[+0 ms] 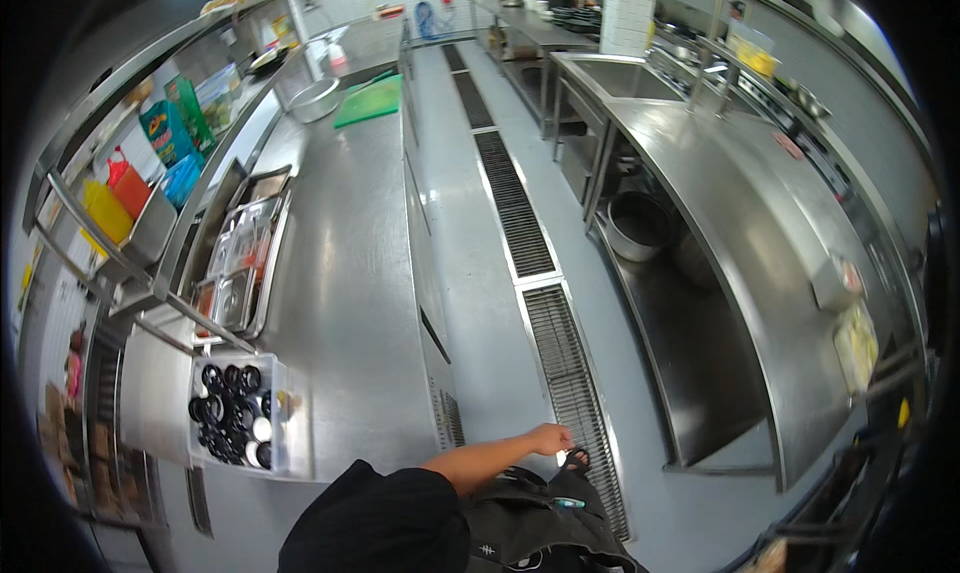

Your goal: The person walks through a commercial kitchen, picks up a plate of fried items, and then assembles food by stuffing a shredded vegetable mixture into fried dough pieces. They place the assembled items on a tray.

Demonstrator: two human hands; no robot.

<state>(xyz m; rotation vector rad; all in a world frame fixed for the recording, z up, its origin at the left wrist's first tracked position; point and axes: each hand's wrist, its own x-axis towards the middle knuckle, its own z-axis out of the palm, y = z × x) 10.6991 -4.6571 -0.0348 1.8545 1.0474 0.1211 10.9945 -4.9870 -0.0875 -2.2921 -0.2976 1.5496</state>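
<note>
My left hand (549,439) reaches across in front of my body, out of a black sleeve. Its fingers are curled closed around a small white thing (562,458), mostly hidden by the fingers, so I cannot make out its kind. Below the hand are my dark apron (545,523) and a sandalled foot (578,460) by the floor drain grate (565,353). No part of my right hand shows.
On the left, a steel counter (350,233) carries a bin of black lids (280,373), food trays (282,263), a green cutting board (370,103) and a metal bowl (315,100). The right steel table (700,173) has a sink (625,78) and a pot (635,228) underneath.
</note>
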